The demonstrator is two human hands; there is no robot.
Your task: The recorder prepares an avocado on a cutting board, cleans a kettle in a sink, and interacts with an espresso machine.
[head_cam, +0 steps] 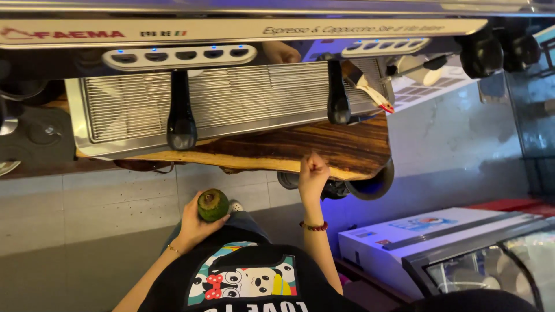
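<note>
Left hand [193, 222] fingers grasping green avocado [213, 204]; right hand [312, 173] clenched in fist, empty, near wood tabletop [324, 147] edge by espresso machine [231, 98]. Prob. prep step; next needs knife.

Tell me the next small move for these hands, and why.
Probably lift the avocado up onto the wooden counter. The left hand cups it low, close to the body, with nothing under it, while the right hand is a closed fist at the counter's edge, below the espresso machine.
</note>
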